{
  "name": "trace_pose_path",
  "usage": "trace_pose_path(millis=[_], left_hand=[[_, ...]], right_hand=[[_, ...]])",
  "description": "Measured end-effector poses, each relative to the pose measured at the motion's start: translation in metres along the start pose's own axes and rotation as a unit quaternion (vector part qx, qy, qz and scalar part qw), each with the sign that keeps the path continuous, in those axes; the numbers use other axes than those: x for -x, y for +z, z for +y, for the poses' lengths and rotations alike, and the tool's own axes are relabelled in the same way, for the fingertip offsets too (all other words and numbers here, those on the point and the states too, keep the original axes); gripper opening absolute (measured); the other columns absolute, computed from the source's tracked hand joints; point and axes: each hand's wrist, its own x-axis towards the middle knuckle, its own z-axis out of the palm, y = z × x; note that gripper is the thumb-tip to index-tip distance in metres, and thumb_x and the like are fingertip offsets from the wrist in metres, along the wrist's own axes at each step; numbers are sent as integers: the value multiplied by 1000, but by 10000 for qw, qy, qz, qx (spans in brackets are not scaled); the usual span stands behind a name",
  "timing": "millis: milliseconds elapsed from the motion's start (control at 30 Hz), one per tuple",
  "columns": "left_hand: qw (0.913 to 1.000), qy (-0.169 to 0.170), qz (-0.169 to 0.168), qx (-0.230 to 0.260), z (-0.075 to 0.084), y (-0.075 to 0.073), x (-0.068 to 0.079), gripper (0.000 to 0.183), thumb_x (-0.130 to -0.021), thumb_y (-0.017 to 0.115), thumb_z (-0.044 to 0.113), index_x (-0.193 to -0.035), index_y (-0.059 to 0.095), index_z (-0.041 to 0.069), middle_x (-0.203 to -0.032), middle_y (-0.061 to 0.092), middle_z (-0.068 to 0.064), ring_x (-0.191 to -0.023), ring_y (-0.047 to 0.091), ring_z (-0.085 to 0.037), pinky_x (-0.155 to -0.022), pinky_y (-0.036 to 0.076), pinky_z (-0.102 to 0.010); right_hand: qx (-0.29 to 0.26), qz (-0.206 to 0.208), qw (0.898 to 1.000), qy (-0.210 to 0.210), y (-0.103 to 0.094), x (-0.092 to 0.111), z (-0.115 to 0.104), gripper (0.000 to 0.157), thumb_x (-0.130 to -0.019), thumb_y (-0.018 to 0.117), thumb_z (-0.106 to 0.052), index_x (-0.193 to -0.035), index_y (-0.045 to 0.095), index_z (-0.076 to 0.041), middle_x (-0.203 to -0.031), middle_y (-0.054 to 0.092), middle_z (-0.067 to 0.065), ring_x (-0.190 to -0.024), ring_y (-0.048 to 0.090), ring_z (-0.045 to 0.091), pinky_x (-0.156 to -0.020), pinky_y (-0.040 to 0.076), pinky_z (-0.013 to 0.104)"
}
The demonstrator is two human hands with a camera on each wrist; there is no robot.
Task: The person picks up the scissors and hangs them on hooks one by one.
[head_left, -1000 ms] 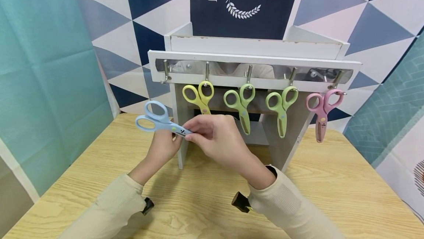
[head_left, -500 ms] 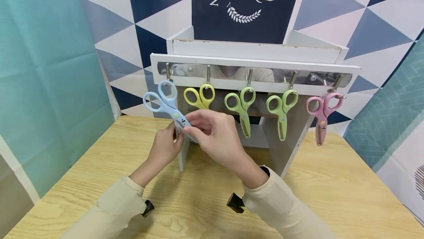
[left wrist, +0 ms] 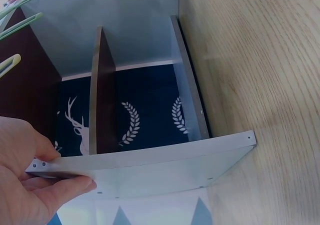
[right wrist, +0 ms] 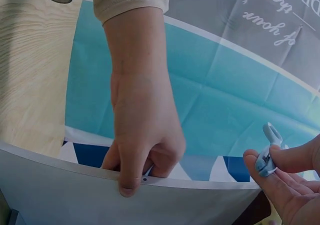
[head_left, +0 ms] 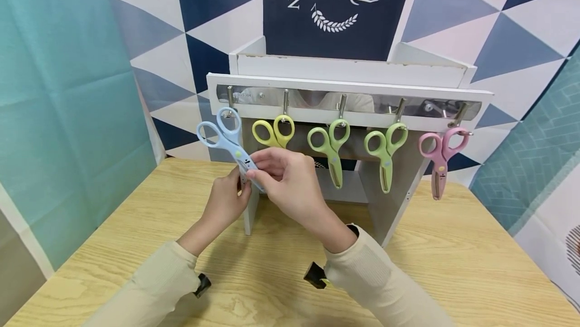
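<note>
My right hand [head_left: 294, 178] pinches the blade end of blue scissors [head_left: 236, 153] between thumb and fingers. Their handles point up and left, and the upper loop overlaps the tip of the leftmost hook [head_left: 230, 96]; whether the loop is around it I cannot tell. My left hand [left wrist: 22, 170] grips the edge of the shelf unit's side panel [left wrist: 150, 161], thumb on one face and fingers on the other. On other hooks hang yellow scissors [head_left: 277, 137], partly behind my right hand, two green pairs, one [head_left: 334, 153] left of the other [head_left: 385, 153], and pink scissors [head_left: 440, 161].
The metal hook rail [head_left: 312, 98] runs across the front of a white shelf unit [head_left: 349, 71] on a wooden table [head_left: 453, 256]. A patterned cloth [head_left: 217, 30] hangs behind, with a teal curtain [head_left: 68, 90] at left.
My right hand has tilted the blue scissors so the handles rise from lying nearly sideways up to the leftmost hook. My left hand keeps its grip on the panel.
</note>
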Motion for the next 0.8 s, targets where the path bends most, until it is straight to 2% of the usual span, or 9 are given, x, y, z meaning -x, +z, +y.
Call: trace_pose_path(millis=[300,533,800], left_hand=[[9999,-79,-41,73,2,-2,0,12,-86,61,2,-98,59,-2,-70,66,-12,-59,58,-18,-53,45,-28],[9998,-142,-101,116,3,-3,-2,5,-88,60,4,-90,57,1,-62,58,-8,-54,45,-13,-50,34,-23],[9997,-208,-124,66,3,-4,-3,8,-84,62,2,-82,54,1,-59,57,-10,-51,45,-14,-47,34,-23]], right_hand=[[153,205,9993,269,2,0,3,19,-81,75,-9,-99,72,-4,-87,76,10,-78,74,16,-67,57,22],[143,88,9994,292,5,2,9,17,-81,74,-10,-98,72,-5,-85,76,9,-74,73,14,-64,55,19],[152,-273,9980,551,7,14,21,16,-82,73,-8,-98,72,-4,-88,76,9,-74,73,15,-65,55,19]])
